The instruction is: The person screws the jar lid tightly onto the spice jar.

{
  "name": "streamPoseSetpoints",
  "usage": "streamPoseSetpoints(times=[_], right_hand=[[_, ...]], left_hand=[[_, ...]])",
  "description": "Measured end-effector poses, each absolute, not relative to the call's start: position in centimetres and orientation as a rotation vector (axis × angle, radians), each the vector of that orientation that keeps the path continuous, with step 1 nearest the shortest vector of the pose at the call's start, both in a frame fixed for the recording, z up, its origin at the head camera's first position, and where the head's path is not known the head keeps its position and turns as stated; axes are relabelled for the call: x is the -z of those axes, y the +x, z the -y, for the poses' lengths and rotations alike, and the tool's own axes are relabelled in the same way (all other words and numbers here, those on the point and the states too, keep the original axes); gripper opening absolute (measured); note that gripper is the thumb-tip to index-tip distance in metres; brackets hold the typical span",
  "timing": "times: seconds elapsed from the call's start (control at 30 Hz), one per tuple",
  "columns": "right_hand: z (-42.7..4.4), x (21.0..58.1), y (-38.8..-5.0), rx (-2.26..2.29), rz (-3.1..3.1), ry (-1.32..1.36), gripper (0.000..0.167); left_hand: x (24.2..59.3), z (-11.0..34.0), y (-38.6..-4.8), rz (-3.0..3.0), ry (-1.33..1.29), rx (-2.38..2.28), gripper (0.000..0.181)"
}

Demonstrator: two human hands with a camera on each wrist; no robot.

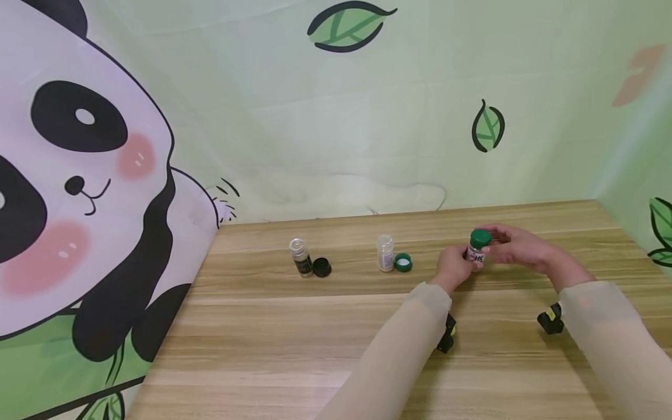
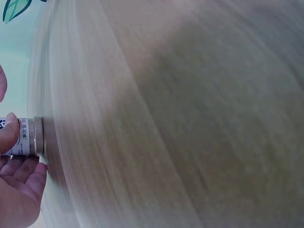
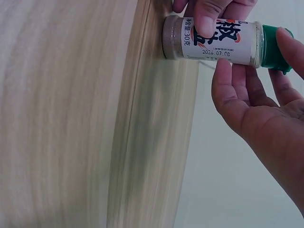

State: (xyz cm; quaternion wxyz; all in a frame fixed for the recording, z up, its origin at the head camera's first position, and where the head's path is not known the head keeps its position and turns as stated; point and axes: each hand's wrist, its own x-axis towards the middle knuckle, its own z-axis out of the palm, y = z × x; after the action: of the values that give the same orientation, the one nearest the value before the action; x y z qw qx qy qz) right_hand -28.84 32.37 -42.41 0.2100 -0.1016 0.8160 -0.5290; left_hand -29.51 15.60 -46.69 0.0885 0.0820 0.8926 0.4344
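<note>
Gripping the labelled shaker [image 1: 475, 256] with your left hand [image 1: 452, 265], you are holding it upright, between three and four o'clock from the head view's centre. At its three o'clock, your right hand [image 1: 517, 249] is pinching the green cap [image 1: 480, 237]. Toward nine o'clock, a clear jar [image 1: 385, 258] is standing on the table [image 1: 294, 344], a green lid [image 1: 403, 262] lying just beside it. Farther toward nine, a black-labelled jar [image 1: 303, 263] is standing, a black lid [image 1: 322, 268] lying at its four o'clock.
</note>
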Motion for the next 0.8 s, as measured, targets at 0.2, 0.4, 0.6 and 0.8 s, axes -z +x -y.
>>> streamPoseSetpoints(times=[0.2,0.4,0.6,0.8], right_hand=[[-32.21,42.46,-28.74,1.464,-2.303,-0.289,0.064],[-31.91,42.60,-28.51,1.473,-2.328,-0.255,0.063],[-31.69,42.61,-28.16,1.480,-2.345,-0.254,0.062],[-31.40,42.86,-27.86,1.499,-2.377,-0.236,0.061]], left_hand=[[46.62,-15.66,-29.56,-2.616,0.206,-1.345,0.026],[46.74,-15.74,-29.60,-2.613,0.208,-1.343,0.025],[46.85,-15.71,-29.55,-2.611,0.206,-1.344,0.028],[46.71,-15.59,-29.37,-2.627,0.218,-1.315,0.028]])
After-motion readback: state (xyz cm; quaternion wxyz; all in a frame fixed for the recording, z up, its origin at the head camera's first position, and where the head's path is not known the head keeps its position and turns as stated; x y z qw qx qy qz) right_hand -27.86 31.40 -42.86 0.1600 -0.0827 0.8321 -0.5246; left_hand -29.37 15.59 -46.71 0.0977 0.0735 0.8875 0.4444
